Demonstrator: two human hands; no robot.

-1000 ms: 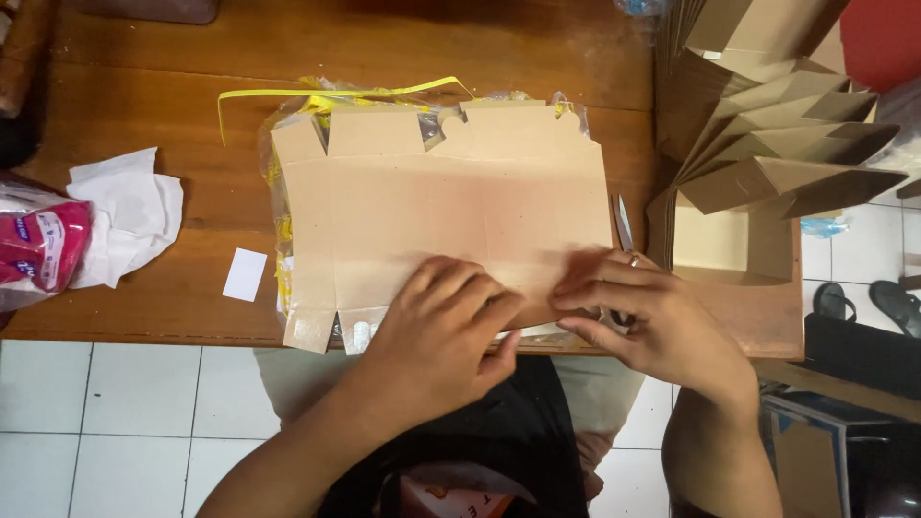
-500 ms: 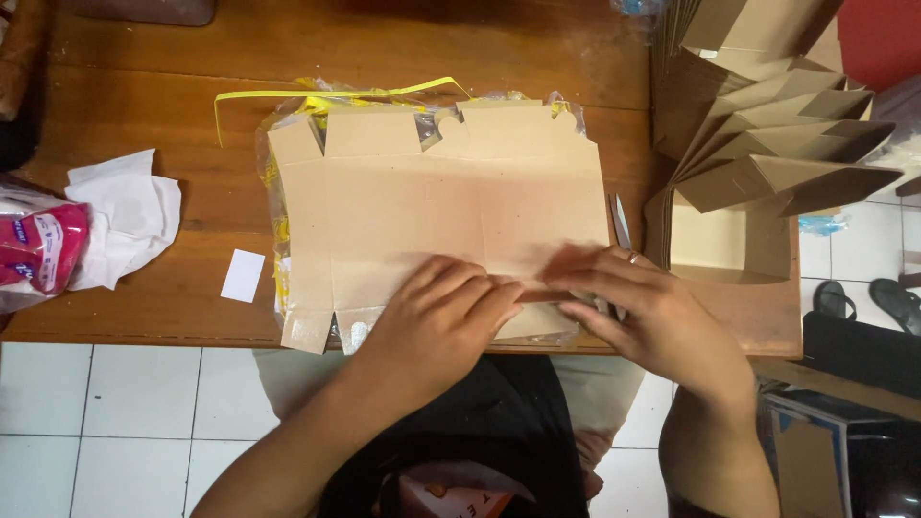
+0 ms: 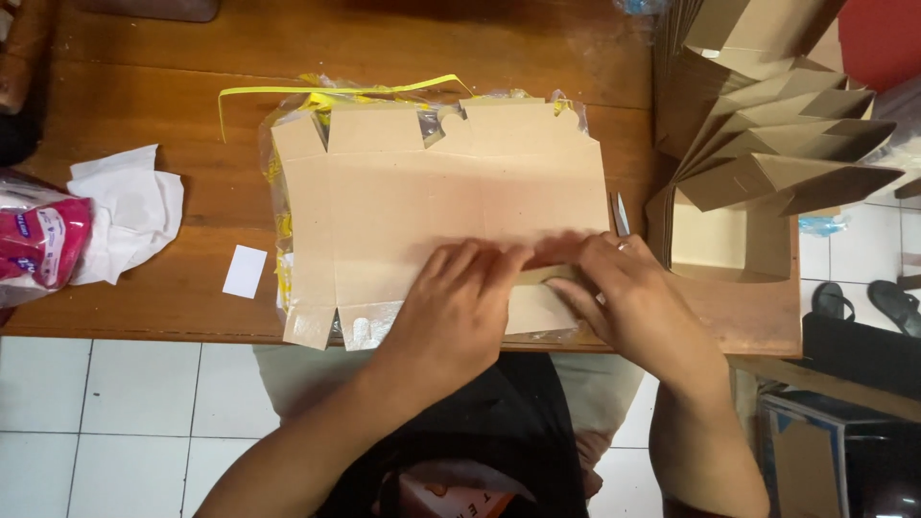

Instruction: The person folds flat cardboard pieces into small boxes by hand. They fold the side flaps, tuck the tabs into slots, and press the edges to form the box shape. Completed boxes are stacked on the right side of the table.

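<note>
A flat, unfolded brown cardboard box blank (image 3: 422, 192) lies on a stack wrapped in clear plastic with yellow strapping (image 3: 317, 94) on the wooden table (image 3: 144, 115). My left hand (image 3: 451, 307) presses flat on the near edge of the blank, fingers together. My right hand (image 3: 628, 302) rests beside it, fingertips pinching and folding a near flap of the same blank. The two hands touch at the fingertips.
Folded cardboard boxes (image 3: 777, 144) are stacked fanned out at the right, above an open box (image 3: 734, 249). Scissors (image 3: 621, 213) lie by the blank's right edge. White paper (image 3: 129, 211), a pink packet (image 3: 38, 245) and a small white card (image 3: 245, 270) sit at the left.
Both hands stay on the near edge of the blank. The right hand's fingers have shifted slightly left along the flap toward the left hand.
</note>
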